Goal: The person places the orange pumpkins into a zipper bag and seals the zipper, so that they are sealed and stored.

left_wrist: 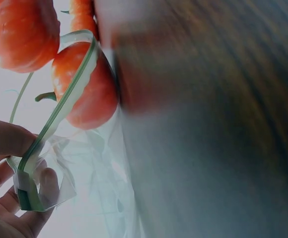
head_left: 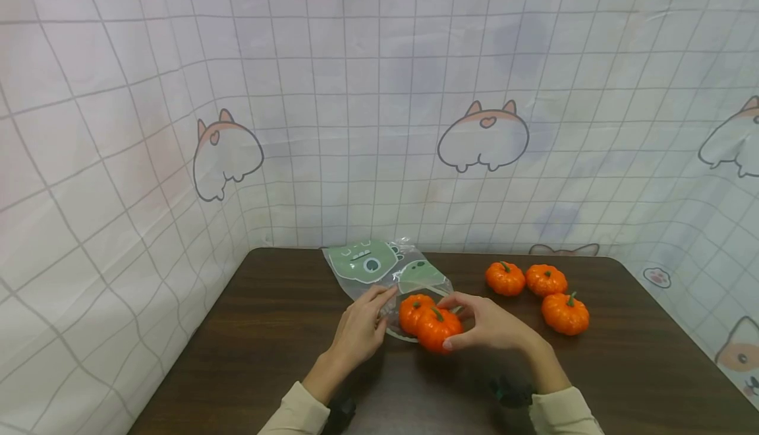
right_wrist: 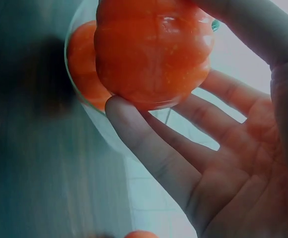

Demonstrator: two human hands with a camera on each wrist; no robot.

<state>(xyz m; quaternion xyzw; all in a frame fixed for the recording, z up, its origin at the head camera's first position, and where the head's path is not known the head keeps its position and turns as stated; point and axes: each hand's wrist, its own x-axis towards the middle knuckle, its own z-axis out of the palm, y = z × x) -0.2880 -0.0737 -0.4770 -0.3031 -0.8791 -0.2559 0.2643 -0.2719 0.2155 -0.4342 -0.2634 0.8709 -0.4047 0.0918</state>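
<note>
- Right hand [head_left: 492, 324] curls fingers around a small orange plastic pumpkin [head_left: 437, 329] at the bag's mouth.
- Left hand [head_left: 358, 329] pinches the clear green-printed zip bag [head_left: 379, 270] open on the dark wooden table [head_left: 267, 329].

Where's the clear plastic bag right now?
In the head view the plastic bag lies mid-table, its mouth held by the left hand, left of three loose pumpkins.

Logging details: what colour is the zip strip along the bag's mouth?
Green; the zip strip on the bag shows best in the left wrist view.
</note>
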